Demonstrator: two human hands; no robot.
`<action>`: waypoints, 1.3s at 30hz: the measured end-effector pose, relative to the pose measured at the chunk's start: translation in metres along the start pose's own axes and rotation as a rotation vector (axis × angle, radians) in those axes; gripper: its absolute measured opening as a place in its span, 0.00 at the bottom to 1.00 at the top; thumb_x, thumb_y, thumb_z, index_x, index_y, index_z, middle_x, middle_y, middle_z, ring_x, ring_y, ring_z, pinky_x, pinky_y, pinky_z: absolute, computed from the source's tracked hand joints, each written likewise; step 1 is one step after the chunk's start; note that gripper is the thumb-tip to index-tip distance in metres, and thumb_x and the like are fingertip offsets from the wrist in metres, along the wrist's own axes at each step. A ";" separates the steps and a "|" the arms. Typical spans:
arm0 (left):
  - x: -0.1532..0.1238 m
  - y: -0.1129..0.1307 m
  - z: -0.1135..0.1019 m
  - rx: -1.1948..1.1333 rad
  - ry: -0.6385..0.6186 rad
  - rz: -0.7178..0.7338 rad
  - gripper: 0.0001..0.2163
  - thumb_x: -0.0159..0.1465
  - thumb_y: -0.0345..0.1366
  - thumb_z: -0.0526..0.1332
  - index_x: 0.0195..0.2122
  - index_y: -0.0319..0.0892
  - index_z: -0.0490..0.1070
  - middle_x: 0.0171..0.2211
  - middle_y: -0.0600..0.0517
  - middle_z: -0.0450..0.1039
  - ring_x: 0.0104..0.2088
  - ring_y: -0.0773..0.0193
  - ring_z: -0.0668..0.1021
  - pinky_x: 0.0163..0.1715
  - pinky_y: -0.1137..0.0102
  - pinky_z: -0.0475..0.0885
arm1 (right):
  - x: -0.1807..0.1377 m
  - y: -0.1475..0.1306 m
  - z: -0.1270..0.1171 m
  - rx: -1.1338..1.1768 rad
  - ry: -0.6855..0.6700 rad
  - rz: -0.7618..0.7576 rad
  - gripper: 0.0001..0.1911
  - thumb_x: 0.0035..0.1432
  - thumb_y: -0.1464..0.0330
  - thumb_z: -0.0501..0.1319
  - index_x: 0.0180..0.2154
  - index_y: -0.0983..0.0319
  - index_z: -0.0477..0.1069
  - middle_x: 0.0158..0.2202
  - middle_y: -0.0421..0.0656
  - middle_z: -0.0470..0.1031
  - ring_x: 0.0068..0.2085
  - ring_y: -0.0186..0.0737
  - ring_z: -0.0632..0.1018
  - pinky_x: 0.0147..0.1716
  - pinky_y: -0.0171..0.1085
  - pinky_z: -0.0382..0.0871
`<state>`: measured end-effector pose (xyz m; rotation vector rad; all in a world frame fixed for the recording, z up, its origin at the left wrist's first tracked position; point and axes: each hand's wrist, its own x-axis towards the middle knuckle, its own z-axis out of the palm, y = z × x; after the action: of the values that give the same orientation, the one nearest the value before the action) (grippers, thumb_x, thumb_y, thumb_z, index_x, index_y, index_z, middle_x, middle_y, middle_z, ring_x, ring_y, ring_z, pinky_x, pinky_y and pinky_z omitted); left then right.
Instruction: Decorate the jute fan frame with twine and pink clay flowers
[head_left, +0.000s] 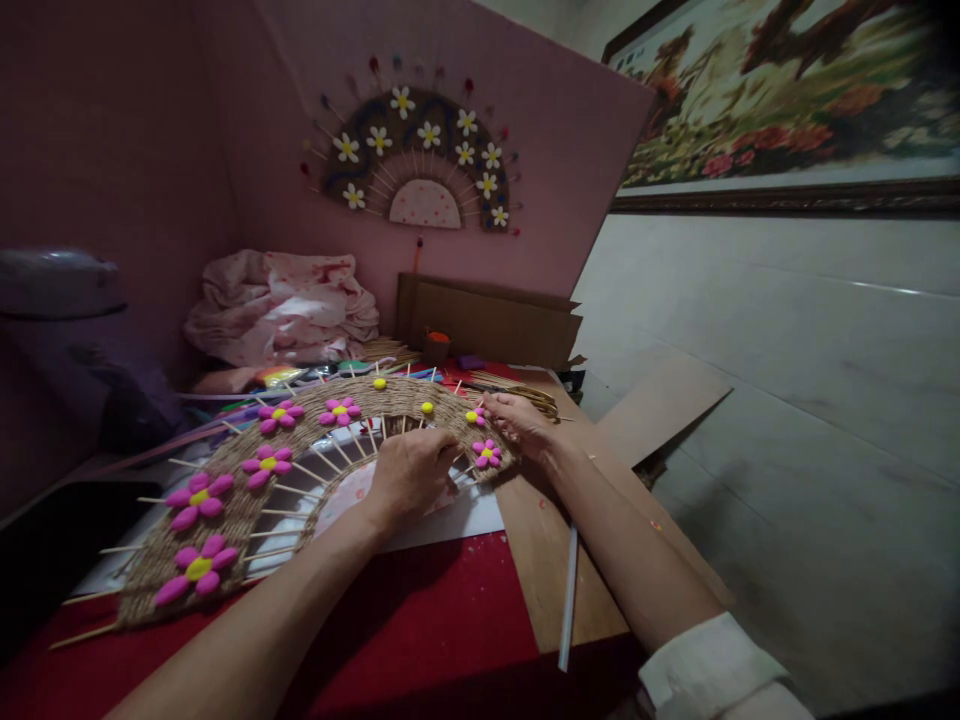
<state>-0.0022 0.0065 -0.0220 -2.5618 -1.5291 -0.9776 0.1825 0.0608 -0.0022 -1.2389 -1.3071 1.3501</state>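
Note:
A half-round twine-wrapped fan decoration (300, 435) with thin wooden sticks lies across the table. Pink clay flowers with yellow centres, such as the lower left one (199, 569), sit on its band. Two yellow clay dots, one at the top (380, 384) and one further right (427, 408), have no petals. My right hand (521, 422) has its fingertips pinched beside a partly petalled flower (475, 416) near the fan's right end; whatever they hold is too small to make out. Over the inner half-circle, my left hand (416, 468) is closed, its fingertips mostly hidden.
Behind the fan lie crumpled pink cloth (285, 305), cardboard pieces (487, 320) and craft supplies. A similar daisy-covered fan (427, 130) hangs against the pink backing. A white strip (569, 600) lies on the wooden board (536, 560) beside red cloth (420, 610).

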 end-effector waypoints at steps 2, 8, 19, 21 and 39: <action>0.000 0.000 0.000 -0.003 -0.001 0.005 0.11 0.63 0.37 0.54 0.27 0.43 0.73 0.26 0.51 0.76 0.28 0.64 0.74 0.27 0.70 0.59 | 0.000 -0.001 0.002 0.019 0.015 0.008 0.16 0.43 0.60 0.69 0.24 0.63 0.67 0.20 0.35 0.66 0.20 0.26 0.61 0.21 0.31 0.51; 0.000 -0.001 0.001 -0.014 0.001 -0.001 0.11 0.63 0.36 0.54 0.27 0.42 0.73 0.26 0.51 0.76 0.28 0.64 0.75 0.27 0.70 0.59 | -0.001 -0.001 0.009 0.071 0.082 -0.001 0.12 0.43 0.65 0.69 0.25 0.64 0.68 0.22 0.37 0.69 0.23 0.29 0.66 0.26 0.33 0.58; 0.001 0.000 0.000 0.004 0.016 0.015 0.11 0.62 0.35 0.54 0.25 0.42 0.72 0.25 0.51 0.76 0.26 0.65 0.74 0.26 0.71 0.60 | 0.001 0.002 0.007 0.035 0.049 -0.046 0.14 0.41 0.63 0.70 0.25 0.63 0.69 0.24 0.39 0.71 0.26 0.31 0.68 0.27 0.33 0.60; 0.001 0.000 0.001 0.010 0.016 0.013 0.11 0.62 0.35 0.54 0.25 0.42 0.72 0.24 0.51 0.76 0.26 0.65 0.74 0.26 0.71 0.60 | 0.001 0.001 0.009 0.026 0.061 -0.053 0.14 0.41 0.63 0.70 0.25 0.63 0.68 0.24 0.39 0.71 0.26 0.31 0.68 0.27 0.33 0.61; 0.001 -0.002 0.002 0.024 0.034 0.023 0.11 0.62 0.36 0.54 0.26 0.42 0.73 0.25 0.51 0.76 0.26 0.65 0.74 0.26 0.71 0.60 | 0.006 0.004 0.006 0.005 0.005 -0.088 0.16 0.41 0.60 0.69 0.26 0.64 0.69 0.25 0.39 0.70 0.25 0.30 0.67 0.25 0.33 0.58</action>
<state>-0.0021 0.0085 -0.0236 -2.5279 -1.4904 -0.9887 0.1761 0.0653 -0.0074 -1.1670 -1.3390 1.2867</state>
